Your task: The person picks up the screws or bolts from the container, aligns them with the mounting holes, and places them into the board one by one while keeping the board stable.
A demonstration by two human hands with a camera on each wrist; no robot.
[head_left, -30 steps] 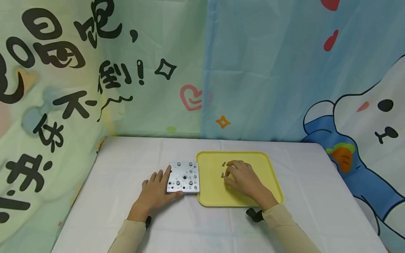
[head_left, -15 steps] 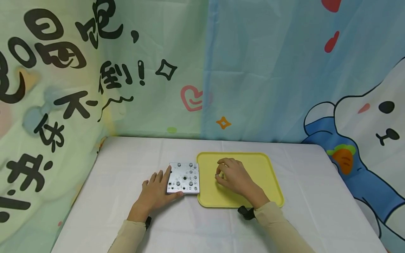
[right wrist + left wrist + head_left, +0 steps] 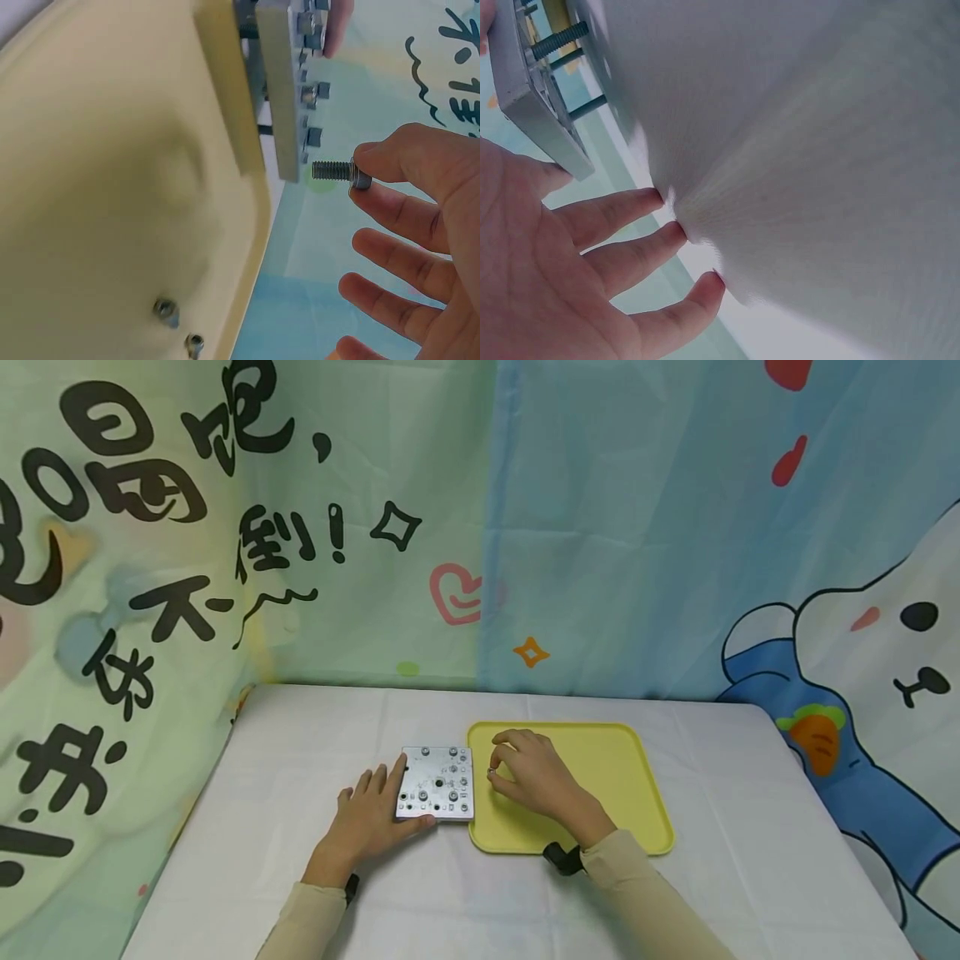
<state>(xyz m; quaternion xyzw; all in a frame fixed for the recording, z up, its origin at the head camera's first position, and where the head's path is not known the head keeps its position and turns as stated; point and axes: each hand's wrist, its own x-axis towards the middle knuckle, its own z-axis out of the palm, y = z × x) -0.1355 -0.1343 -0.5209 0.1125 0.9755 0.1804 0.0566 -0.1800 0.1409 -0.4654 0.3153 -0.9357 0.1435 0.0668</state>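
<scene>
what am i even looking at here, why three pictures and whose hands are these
These are a person's two bare hands, filmed by three cameras at once. The wide picture comes from a camera on the head; the other two come from cameras on each wrist. On a white-covered table lie a metal plate with bolts in it and a yellow tray beside it. The left hand rests against the plate's edge. The right hand pinches one bolt near the plate. Two more bolts lie in the tray.
</scene>
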